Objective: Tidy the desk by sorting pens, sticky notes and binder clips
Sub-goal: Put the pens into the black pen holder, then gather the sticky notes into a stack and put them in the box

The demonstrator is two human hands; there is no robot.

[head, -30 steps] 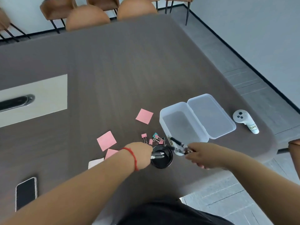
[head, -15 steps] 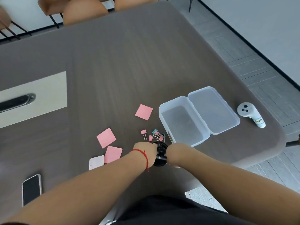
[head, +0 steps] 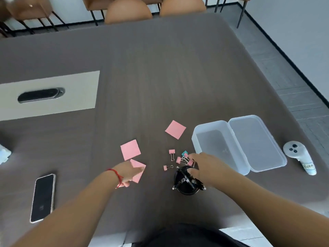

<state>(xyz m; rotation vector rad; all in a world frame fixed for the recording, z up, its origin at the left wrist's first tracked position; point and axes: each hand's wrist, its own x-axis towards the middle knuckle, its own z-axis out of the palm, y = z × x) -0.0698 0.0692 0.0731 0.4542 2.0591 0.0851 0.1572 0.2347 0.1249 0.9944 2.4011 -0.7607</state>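
Note:
My left hand (head: pixel 129 172), with a red string at the wrist, pinches the near pink sticky note (head: pixel 138 169). Two more pink sticky notes (head: pixel 130 149) (head: pixel 175 129) lie flat farther out. My right hand (head: pixel 204 164) hovers over the black pen cup (head: pixel 186 184), which holds several pens. Its fingers are spread, with the fingertips at a pile of pink and teal binder clips (head: pixel 184 159). Two single pink clips (head: pixel 172 154) (head: pixel 167 167) lie left of the pile. A clear plastic box (head: pixel 197 139) stands open to the right, its lid (head: pixel 254 141) folded flat.
A phone (head: pixel 42 197) lies face up at the near left. A white controller (head: pixel 299 157) sits by the right table edge. A beige inset panel with a black slot (head: pixel 41 95) is at the far left. Brown chairs (head: pixel 128 11) line the far side.
Both hands have left the pen cup. The left hand moved left onto the pink sticky note; the right hand, which held pens a second ago, moved forward to the binder clips.

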